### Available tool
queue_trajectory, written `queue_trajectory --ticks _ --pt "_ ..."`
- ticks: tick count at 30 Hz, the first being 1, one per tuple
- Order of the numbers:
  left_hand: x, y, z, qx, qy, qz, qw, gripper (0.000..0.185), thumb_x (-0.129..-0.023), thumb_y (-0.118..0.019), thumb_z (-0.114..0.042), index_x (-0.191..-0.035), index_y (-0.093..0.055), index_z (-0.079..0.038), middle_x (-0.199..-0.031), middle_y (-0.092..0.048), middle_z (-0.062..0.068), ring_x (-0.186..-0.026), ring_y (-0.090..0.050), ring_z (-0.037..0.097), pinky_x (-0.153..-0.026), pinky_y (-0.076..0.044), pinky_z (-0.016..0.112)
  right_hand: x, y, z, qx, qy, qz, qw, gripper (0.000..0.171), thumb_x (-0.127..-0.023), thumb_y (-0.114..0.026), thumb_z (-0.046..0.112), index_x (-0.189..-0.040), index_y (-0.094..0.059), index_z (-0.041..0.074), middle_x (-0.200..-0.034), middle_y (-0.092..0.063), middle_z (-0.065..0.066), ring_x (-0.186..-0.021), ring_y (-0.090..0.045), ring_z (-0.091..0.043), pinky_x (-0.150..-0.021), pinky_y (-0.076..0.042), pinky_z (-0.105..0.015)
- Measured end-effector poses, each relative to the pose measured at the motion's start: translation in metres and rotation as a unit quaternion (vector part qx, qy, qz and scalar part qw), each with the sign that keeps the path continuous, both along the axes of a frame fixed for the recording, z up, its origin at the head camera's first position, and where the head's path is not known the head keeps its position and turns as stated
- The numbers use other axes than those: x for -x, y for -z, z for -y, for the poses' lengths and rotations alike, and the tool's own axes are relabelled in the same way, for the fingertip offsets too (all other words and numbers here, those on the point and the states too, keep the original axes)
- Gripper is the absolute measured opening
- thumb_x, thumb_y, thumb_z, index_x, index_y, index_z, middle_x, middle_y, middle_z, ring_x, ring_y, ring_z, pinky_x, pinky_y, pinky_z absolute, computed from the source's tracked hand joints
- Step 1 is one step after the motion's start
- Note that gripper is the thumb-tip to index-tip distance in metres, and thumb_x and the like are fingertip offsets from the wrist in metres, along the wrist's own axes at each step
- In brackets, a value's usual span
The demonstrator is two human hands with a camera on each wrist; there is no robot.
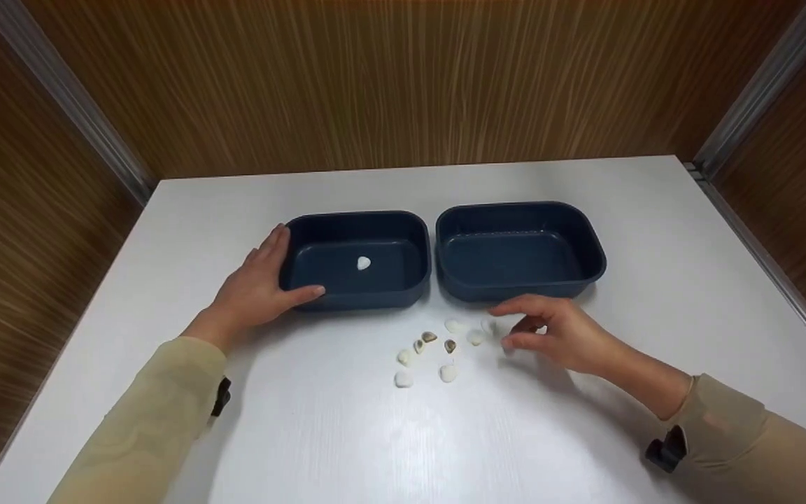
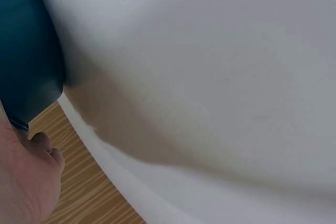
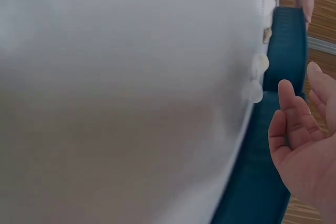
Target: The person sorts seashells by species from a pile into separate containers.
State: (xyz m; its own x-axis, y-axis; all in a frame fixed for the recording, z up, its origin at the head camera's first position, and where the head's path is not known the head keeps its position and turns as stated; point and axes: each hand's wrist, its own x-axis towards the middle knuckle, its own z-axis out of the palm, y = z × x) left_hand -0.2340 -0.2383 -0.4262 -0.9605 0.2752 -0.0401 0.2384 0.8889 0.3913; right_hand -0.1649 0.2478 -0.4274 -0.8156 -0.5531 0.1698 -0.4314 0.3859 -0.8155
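Beside left tray point(image 1: 354, 260), shells point(image 1: 438, 353) strewn sideways

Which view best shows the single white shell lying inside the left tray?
The head view: the white shell lies in plain sight on the floor of the left tray, whose near corner the left hand holds. The left wrist view shows only the tray's outer wall; the right wrist view shows tray rims edge-on, not that shell.
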Motion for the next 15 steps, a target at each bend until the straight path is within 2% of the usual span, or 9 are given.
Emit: queue_trajectory --ticks 4,10,15 --pt "0.0 0.001 0.0 0.0 0.0 0.002 1.0 0.125 -0.09 -0.057 -0.084 -0.171 0.002 -0.01 -0.179 0.004 0.007 -0.162 -0.008 0.039 -0.129 -0.015 0.058 0.002 0.01 -0.001 -0.002 -0.004 0.009 1.0 0.043 -0.088 -0.085 -0.001 -0.128 -0.072 -0.006 -0.125 -0.071 -0.022 -0.09 -0.077 -0.016 -0.077 -0.06 -0.021" --pt "-0.001 0.0 -0.001 0.0 0.002 0.004 1.0 0.125 -0.09 -0.057 -0.083 -0.171 0.002 -0.009 -0.179 0.004 0.007 -0.163 -0.007 0.039 -0.129 -0.013 0.056 0.006 0.019 -0.001 -0.004 -0.001 0.015 1.0 0.044 -0.086 -0.088 0.001 -0.128 -0.073 -0.004 -0.126 -0.071 -0.02 -0.089 -0.073 -0.016 -0.078 -0.059 -0.02" --pt "-0.001 -0.001 0.0 -0.004 0.001 0.007 1.0 0.124 -0.09 -0.058 -0.083 -0.171 0.003 -0.01 -0.179 0.005 0.006 -0.163 -0.006 0.039 -0.129 -0.013 0.057 0.008 0.021 0.002 -0.033 0.003 -0.002 0.999 0.045 -0.087 -0.089 0.006 -0.129 -0.074 0.0 -0.126 -0.072 -0.015 -0.09 -0.07 -0.017 -0.08 -0.057 -0.02"
